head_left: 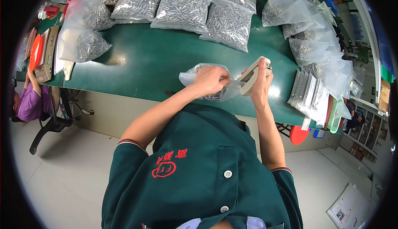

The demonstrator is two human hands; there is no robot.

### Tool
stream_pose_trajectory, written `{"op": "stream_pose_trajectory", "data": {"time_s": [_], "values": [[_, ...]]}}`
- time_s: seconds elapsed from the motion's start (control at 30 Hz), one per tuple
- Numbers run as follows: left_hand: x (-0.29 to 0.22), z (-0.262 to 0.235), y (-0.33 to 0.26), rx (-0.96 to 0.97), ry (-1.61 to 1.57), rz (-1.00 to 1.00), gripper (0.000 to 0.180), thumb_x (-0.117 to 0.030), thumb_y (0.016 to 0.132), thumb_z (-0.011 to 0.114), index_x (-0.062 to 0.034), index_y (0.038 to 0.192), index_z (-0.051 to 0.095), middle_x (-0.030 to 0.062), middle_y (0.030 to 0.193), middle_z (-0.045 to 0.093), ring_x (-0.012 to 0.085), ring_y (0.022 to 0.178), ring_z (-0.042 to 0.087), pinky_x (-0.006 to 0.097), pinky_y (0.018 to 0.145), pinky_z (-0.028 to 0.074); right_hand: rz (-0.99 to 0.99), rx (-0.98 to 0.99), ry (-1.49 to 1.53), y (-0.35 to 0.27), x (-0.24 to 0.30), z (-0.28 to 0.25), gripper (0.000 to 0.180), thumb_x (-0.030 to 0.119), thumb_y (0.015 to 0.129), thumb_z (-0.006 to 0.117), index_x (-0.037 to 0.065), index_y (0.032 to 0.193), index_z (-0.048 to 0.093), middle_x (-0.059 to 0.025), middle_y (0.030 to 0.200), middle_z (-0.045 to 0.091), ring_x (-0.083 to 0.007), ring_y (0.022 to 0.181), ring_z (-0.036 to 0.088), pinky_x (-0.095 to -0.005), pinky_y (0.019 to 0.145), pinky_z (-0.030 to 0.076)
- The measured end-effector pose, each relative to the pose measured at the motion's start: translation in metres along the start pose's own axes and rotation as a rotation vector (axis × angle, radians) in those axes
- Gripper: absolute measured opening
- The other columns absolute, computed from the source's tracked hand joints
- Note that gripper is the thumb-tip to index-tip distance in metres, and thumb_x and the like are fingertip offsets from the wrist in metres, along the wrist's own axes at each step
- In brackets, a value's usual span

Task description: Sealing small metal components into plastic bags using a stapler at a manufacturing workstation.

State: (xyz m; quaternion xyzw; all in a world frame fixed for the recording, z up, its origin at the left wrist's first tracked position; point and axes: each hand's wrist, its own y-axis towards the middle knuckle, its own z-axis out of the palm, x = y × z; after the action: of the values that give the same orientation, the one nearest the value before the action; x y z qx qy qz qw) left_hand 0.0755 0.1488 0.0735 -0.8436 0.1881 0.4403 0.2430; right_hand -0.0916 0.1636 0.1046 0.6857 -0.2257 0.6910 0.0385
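Note:
A clear plastic bag (215, 95) with small metal parts in it lies near the front edge of the green table. My left hand (212, 79) is closed on the bag's upper part, fingers pinching the plastic. In my right hand (260, 87) is a cream hand-held bag sealer (248, 81), its two long jaws angled to the left. The bag's mouth stretches from my left fingers to the sealer's lower jaw. Whether the plastic lies between the jaws is hard to make out.
Filled bags of metal pins (184, 6) line the table's back. Open bags of parts (309, 48) stand at right, beside stacked packed strips (306, 92). Two more bags (81, 44) and a scale (46, 57) are at left. A person in purple (35, 102) sits beyond the left end.

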Motion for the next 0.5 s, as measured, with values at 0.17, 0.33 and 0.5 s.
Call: {"op": "stream_pose_trajectory", "data": {"time_s": [0.17,0.33,0.5], "values": [[0.000,-0.001,0.000,0.002,-0.009,0.012,0.017,-0.023,0.076,0.062,-0.0080,0.082,0.069,0.0106,0.075,0.066,0.0303,0.074,0.062,0.042,0.066,0.045,0.035,-0.040,-0.054,0.004,0.000,0.005,0.049,0.051,0.088,0.052,0.002,0.085,0.051,-0.0082,0.063,0.055,-0.0169,0.051,0.058,-0.0295,0.048,0.048],[0.002,0.001,-0.001,-0.015,-0.023,0.030,0.016,-0.022,0.076,0.062,-0.0081,0.082,0.069,0.0105,0.075,0.066,0.0304,0.074,0.061,0.041,0.066,0.045,0.033,-0.033,-0.106,0.006,-0.001,0.007,0.063,0.063,0.081,0.052,0.000,0.085,0.049,-0.0108,0.065,0.054,-0.0196,0.053,0.058,-0.0320,0.048,0.049],[0.004,0.001,0.000,-0.024,-0.031,0.046,0.016,-0.021,0.076,0.062,-0.0080,0.081,0.069,0.0106,0.075,0.066,0.0303,0.074,0.061,0.041,0.066,0.045,0.045,-0.049,-0.101,0.009,-0.002,0.011,0.063,0.064,0.081,0.052,0.001,0.083,0.049,-0.0104,0.064,0.054,-0.0193,0.052,0.058,-0.0317,0.047,0.049]]}}
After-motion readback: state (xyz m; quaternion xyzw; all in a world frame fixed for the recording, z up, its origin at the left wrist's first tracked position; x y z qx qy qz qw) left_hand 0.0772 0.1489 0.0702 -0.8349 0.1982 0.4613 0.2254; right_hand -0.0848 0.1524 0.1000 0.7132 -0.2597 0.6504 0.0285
